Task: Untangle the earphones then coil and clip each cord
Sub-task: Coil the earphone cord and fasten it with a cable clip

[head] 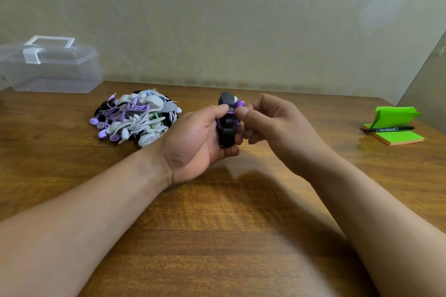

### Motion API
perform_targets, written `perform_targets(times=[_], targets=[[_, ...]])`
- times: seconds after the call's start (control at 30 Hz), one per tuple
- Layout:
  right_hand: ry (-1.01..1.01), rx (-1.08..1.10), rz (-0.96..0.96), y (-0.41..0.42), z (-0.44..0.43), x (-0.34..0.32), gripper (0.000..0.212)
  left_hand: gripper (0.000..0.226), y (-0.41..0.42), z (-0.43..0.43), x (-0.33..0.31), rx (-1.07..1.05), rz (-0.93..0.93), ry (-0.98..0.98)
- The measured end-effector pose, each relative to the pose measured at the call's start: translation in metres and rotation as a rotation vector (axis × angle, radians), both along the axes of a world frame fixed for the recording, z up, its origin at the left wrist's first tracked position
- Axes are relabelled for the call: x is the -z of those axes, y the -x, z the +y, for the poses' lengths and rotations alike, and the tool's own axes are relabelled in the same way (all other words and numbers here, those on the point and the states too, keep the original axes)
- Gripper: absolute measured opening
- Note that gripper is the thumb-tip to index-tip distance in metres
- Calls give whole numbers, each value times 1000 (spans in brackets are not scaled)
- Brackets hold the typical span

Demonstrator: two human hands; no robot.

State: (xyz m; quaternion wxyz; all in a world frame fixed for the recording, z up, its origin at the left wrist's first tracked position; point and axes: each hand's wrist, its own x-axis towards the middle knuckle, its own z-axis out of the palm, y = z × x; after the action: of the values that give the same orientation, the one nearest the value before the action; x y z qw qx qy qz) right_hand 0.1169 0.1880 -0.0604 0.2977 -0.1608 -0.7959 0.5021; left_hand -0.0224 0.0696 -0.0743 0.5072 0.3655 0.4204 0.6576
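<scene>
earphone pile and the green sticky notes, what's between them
Head view: the left hand gripping a black clip and the right hand pinching its purple cord; the rest is wooden table.

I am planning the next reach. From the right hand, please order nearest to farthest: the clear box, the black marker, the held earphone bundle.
1. The earphone bundle: pinched by the right hand.
2. The black marker: right side, on the green pad.
3. The clear box: far left, at the back.

Over the worktop (217, 224), the left grip (198, 137) holds a black clip (226, 136) with purple cord (239, 104); the right grip (270, 125) pinches the cord.
</scene>
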Motion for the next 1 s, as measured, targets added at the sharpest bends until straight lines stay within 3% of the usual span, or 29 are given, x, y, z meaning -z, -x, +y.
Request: perform_targets(times=[0.23, 0.43, 0.67, 0.93, 1.0], targets=[[176, -31, 24, 2, -5, -3, 12, 37, -4, 0, -3, 2, -9, -16], [217, -21, 33, 2, -5, -5, 11, 42, -8, 0, -2, -95, 62, -54], [170, 36, 8, 4, -9, -3, 10, 25, -8, 0, 1, -171, 161, -46], [614, -106, -72, 11, -5, 6, 14, 20, -4, 0, 4, -160, 288, 35], [542, -59, -67, 11, -4, 8, 26, 18, -4, 0, 4, -208, 323, 57]])
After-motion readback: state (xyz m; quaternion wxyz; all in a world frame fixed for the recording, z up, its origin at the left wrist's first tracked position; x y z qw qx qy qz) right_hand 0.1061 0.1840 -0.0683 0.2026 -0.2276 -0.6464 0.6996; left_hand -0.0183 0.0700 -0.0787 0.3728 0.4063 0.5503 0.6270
